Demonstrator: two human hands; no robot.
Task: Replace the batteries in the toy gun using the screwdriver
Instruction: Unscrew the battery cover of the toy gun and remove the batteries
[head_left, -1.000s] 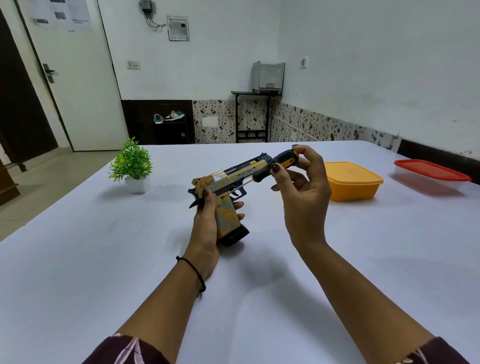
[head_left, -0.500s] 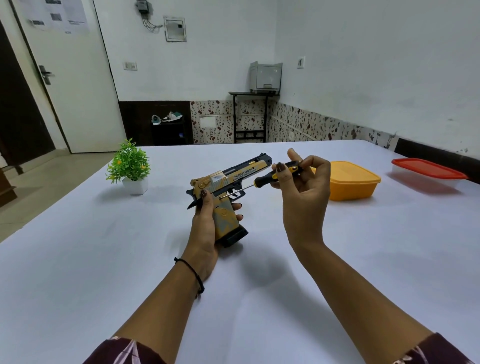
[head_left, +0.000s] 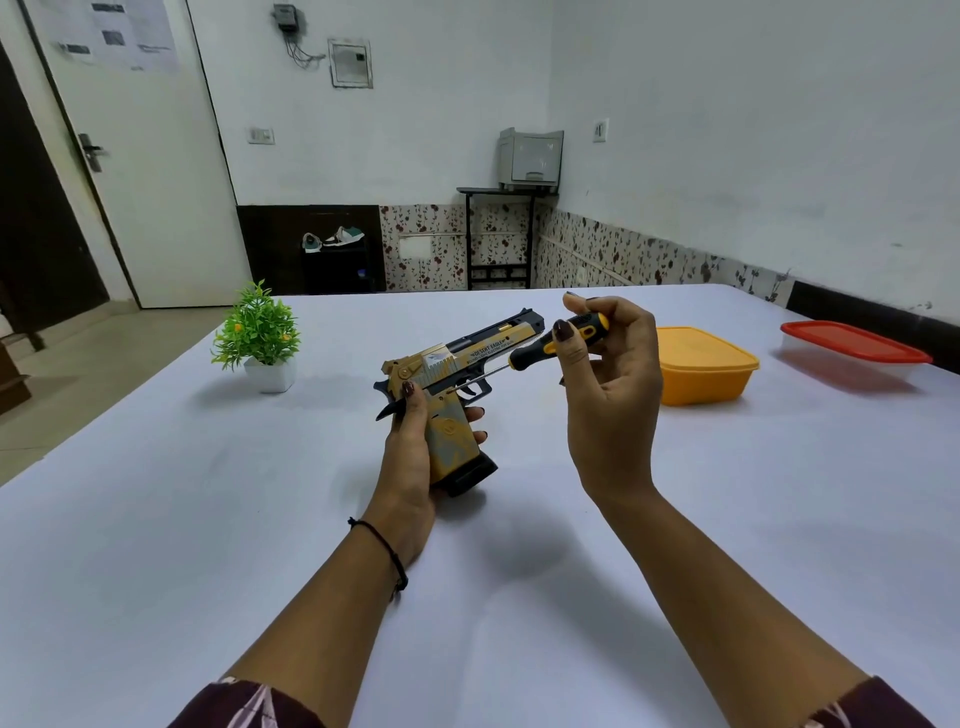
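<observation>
my left hand (head_left: 410, 457) grips the gun (head_left: 452, 395) by its handle, side toward me so the screw is reachable. my right hand (head_left: 608, 384) pinches the screwdriver (head_left: 556, 345), tip slanted down onto the frame just above my left fingers.

Maroon patterned sleeves (head_left: 244, 706), a black left-wrist cord (head_left: 387, 545), dark-painted nails (head_left: 561, 328).

The left grip (head_left: 410, 457) covers the rear of the handle of the toy gun (head_left: 457, 364). The tip of the screwdriver (head_left: 527, 355) is too small to tell whether it sits in a screw, and the right grip (head_left: 608, 400) hides its butt end. Both sleeves (head_left: 244, 706) run off the bottom edge. The papers (head_left: 124, 39) on the door (head_left: 156, 182) are blurred and cropped at the top.
</observation>
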